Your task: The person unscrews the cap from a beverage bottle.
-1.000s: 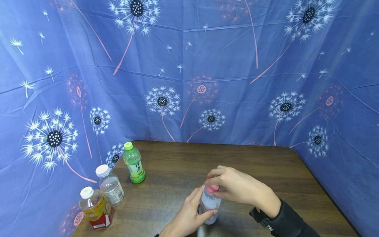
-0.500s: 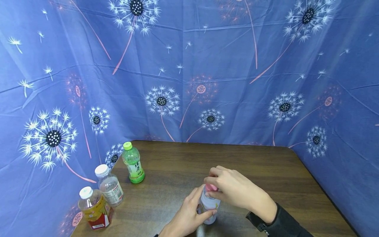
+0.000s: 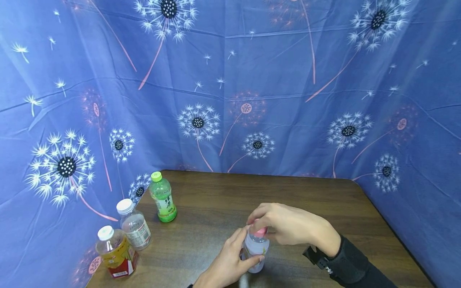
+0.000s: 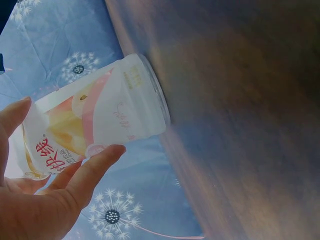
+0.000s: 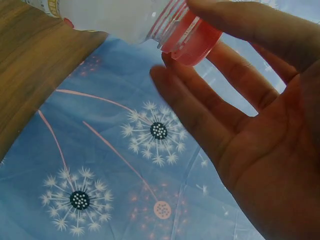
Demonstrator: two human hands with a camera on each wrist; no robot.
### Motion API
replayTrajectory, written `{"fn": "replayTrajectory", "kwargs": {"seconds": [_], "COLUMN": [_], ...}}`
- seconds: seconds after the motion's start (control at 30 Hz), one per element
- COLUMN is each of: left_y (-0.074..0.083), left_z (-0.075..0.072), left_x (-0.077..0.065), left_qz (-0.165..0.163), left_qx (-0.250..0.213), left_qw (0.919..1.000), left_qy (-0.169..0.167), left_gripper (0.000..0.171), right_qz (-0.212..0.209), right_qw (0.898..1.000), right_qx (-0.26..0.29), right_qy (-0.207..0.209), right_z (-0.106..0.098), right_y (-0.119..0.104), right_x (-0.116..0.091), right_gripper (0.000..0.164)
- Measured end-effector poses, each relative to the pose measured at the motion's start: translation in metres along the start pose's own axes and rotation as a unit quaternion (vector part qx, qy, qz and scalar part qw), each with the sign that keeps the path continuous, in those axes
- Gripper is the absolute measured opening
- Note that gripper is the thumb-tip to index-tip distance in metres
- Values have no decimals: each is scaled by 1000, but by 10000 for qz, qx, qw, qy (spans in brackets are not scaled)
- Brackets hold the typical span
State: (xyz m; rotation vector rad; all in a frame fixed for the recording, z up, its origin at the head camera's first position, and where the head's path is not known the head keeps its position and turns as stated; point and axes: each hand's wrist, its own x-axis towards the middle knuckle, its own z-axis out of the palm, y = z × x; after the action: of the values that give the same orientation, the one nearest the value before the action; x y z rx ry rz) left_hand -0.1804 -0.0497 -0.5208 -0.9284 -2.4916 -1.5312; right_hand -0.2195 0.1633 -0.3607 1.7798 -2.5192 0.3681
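Observation:
A bottle with a white label [image 3: 255,249] and a pink cap [image 3: 261,231] stands upright near the front of the table. My left hand [image 3: 228,257] grips its body from the left, thumb on the near side. From above and the right, my right hand [image 3: 288,224] pinches the cap between thumb and fingers. The left wrist view has the label [image 4: 102,107], with fruit pictures and red writing, between thumb and fingers. In the right wrist view the cap [image 5: 192,42] sits on the clear threaded neck; whether it is loose I cannot tell.
Along the table's left side stand a green tea bottle [image 3: 163,200], a clear bottle with a white cap [image 3: 135,228] and a bottle with a yellow and red label [image 3: 117,254]. A blue dandelion-print cloth [image 3: 230,80] hangs behind the wooden table [image 3: 201,200].
My right hand turns at the cap: its wrist swung toward me half a second ago and is now back farther out. The left hand keeps its grip on the bottle, which stays in place.

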Motion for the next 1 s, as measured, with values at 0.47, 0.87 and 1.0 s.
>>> {"fn": "replayTrajectory", "kwargs": {"seconds": [0.47, 0.87, 1.0], "left_y": [-1, 1, 1], "left_z": [2, 4, 4], "left_x": [0, 0, 0], "left_qz": [62, 98, 112], "left_qx": [231, 345, 325], "left_qw": [9997, 9991, 9992], "left_qy": [92, 209, 226], "left_gripper": [73, 78, 78], "right_qz": [302, 463, 536], "right_qw": [9984, 9986, 9985], "right_qx": [298, 195, 19], "right_qy": [-371, -157, -74], "right_z": [-7, -1, 2], "right_y": [6, 2, 1], "right_x": [6, 6, 5], "right_gripper": [22, 15, 11]}}
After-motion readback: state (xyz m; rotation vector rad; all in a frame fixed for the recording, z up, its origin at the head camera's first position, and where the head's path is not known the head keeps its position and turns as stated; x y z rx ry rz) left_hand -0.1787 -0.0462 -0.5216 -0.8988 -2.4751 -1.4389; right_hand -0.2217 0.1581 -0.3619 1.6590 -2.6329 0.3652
